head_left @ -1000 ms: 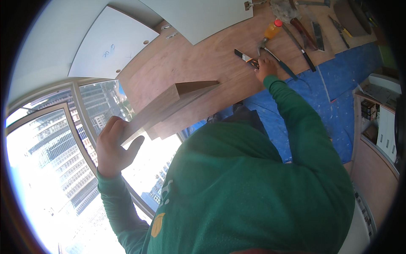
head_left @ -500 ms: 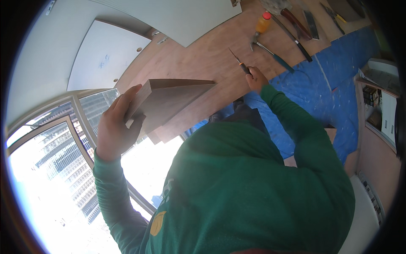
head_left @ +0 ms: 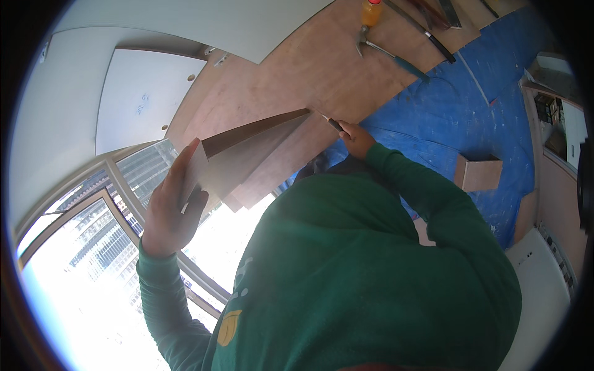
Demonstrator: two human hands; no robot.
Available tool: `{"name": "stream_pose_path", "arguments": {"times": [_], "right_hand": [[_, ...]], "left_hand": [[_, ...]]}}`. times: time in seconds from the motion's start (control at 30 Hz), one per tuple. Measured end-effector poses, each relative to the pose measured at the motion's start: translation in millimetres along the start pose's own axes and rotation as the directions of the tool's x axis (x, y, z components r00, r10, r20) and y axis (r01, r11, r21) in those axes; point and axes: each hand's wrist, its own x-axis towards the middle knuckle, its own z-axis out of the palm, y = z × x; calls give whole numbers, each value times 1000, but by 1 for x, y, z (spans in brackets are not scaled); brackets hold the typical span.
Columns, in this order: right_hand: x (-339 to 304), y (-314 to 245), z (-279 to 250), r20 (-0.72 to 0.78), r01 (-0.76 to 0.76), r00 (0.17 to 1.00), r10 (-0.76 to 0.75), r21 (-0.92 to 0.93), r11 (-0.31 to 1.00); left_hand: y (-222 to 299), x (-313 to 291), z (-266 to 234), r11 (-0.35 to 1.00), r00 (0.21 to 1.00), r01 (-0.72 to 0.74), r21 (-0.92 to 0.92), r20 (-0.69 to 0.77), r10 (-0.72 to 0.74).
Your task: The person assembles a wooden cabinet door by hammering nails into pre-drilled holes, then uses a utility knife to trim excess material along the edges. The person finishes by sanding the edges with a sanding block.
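Observation:
A thick greyish-brown wooden panel [head_left: 238,167] stands tilted in front of me. My left hand [head_left: 168,216] is closed round its near left end, fingers on the outer side and thumb on the inner. My right hand [head_left: 357,141] is closed round the dark handle of a thin-shafted screwdriver [head_left: 335,125]. The screwdriver's tip points left and lies close to the panel's far right corner; whether it touches cannot be told. Under both is a brown plywood sheet [head_left: 272,86].
A claw hammer [head_left: 396,60], an orange bottle with a red cap [head_left: 371,13] and a black-handled bar [head_left: 439,46] lie beyond my right hand. Blue sheeting [head_left: 433,123] covers the floor at right, with a small wooden box [head_left: 479,173] on it. White panels [head_left: 145,99] stand far left, above a window [head_left: 80,247].
My right hand has brought the screwdriver left and nearer, up to the panel's far corner. The panel has tilted a little in my left hand. The view has shifted.

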Motion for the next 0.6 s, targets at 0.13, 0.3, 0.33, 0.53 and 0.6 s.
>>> {"name": "stream_pose_path", "arguments": {"times": [0.13,0.3,0.33,0.53,0.6], "right_hand": [[-2,5,20,-57,-3,998,2,-20,1000],[-5,-1,33,-73,-13,997,9,-45,999],[-5,-1,36,-89,-13,996,9,-51,999],[-8,-15,40,-107,-57,993,48,-79,995],[-8,-4,48,-165,-27,986,9,-108,994]], "left_hand": [[4,-3,3,993,993,-115,-37,31,116],[5,3,-4,959,954,-263,-108,119,275],[4,9,0,944,946,-312,-104,52,319],[9,31,-1,922,920,-387,-34,53,388],[7,31,-4,940,936,-334,-70,92,339]]}}
